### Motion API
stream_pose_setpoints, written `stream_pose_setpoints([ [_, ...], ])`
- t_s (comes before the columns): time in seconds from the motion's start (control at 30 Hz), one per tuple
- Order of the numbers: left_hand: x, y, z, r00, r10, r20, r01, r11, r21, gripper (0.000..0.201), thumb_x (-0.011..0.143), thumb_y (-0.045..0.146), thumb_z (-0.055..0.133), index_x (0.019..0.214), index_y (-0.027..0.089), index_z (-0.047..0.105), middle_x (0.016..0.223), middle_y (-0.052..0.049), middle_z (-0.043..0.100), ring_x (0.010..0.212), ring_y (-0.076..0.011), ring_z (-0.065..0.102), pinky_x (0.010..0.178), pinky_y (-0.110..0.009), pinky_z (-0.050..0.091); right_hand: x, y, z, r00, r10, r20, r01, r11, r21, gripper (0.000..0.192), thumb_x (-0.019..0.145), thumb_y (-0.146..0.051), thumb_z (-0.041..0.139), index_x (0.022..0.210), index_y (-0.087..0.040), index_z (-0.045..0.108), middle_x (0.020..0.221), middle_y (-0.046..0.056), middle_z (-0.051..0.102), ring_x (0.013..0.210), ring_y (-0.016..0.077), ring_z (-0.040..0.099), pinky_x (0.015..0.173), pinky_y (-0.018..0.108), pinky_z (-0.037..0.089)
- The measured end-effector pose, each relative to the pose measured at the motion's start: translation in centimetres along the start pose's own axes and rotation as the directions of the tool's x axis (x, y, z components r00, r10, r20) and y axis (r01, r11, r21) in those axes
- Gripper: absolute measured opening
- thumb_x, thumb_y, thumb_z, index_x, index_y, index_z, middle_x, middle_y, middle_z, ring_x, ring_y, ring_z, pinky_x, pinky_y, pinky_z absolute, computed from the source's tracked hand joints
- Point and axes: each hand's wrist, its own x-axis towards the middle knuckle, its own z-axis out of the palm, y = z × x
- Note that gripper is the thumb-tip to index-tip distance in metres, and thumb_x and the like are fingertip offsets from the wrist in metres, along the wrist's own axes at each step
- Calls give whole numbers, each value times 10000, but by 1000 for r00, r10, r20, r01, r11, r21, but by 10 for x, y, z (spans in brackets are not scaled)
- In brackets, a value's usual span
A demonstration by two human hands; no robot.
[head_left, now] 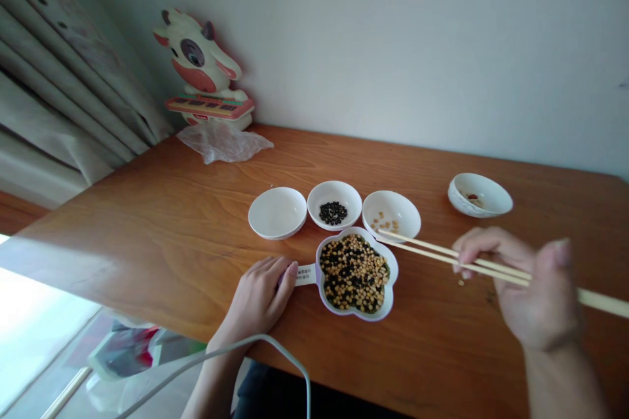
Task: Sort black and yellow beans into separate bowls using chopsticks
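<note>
My left hand point(264, 293) is closed round the handle of a flower-shaped dish point(394, 298). Mixed beans point(354, 275), black, yellow and green, fill that dish. A pair of chopsticks point(442, 254) is gripped in my right hand point(528, 285). Their tips are over the near rim of the right-hand white bowl point(411, 209), which contains several yellow beans point(384, 221). I cannot make out a bean between the tips. Black beans point(333, 213) lie in the middle white bowl point(348, 194). Beside it on the left is another white bowl point(278, 209).
A fourth white bowl point(484, 200) with reddish-brown bits stands at the right. A cow-shaped toy keyboard point(209, 78) and a crumpled plastic bag point(223, 142) are at the back left. A pale cable point(263, 338) crosses before my left forearm. A stray yellow bean point(460, 283) lies on the wooden table point(162, 229).
</note>
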Motion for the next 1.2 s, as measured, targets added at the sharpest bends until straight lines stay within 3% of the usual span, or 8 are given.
stream_pose_setpoints([
  [0.1,0,1,-1,1000,16,-19,-16,1000,0,363,1117,358,379,807,231,517,805,-33,657,749,-211,617,737,-322,448,-37,20,24,978,53,-200,-17,984,179,817,934,-843,274,660,-225,732,650,85,595,604,216,537,566,362,431],
  [0.27,0,4,-2,998,36,-48,-36,999,-7,364,1111,360,381,800,234,522,791,-39,661,740,-218,631,732,-327,455,-85,45,68,904,228,-362,-68,912,406,745,957,-779,347,663,-209,726,678,73,623,560,174,542,522,310,456],
  [0.4,0,4,-3,997,49,-57,-49,999,-2,372,1114,364,377,798,234,523,775,-38,654,719,-214,634,710,-321,461,-102,51,87,867,233,-440,-25,903,428,703,987,-730,344,691,-225,734,696,62,637,556,169,566,508,293,466],
  [0.63,-1,4,-6,995,68,-68,-68,998,-2,259,1106,330,419,906,247,561,817,-26,697,766,-226,687,723,-327,490,-114,54,95,827,254,-502,-15,902,431,709,958,-761,397,676,-213,746,685,71,652,544,175,577,507,304,479],
  [0.8,-3,2,-6,992,87,-88,-93,994,-65,186,1112,302,408,1034,250,568,900,-42,716,825,-228,708,777,-343,530,-114,57,97,813,287,-507,-79,917,392,775,908,-839,381,641,-209,747,649,78,651,540,175,556,503,307,466],
  [1.0,-7,3,-4,980,135,-149,-141,990,-28,115,1083,304,464,1098,245,562,1025,-91,709,918,-272,678,836,-423,541,-111,60,99,807,298,-509,-93,917,389,760,931,-820,359,693,-216,753,673,80,663,552,182,544,510,315,444],
  [1.1,-9,5,-1,961,211,-181,-207,978,40,116,1039,279,539,1144,240,567,1120,-113,690,978,-299,650,892,-480,542,-111,61,99,814,277,-510,-78,923,378,753,917,-831,370,687,-214,737,652,82,664,527,182,540,491,317,438],
  [1.2,-7,5,-2,932,336,-132,-327,941,86,240,1018,265,583,1253,237,543,1225,-129,660,1053,-307,640,941,-505,545,-111,62,99,818,259,-514,-65,929,366,745,934,-811,358,695,-214,732,656,81,670,522,175,539,492,310,438],
])
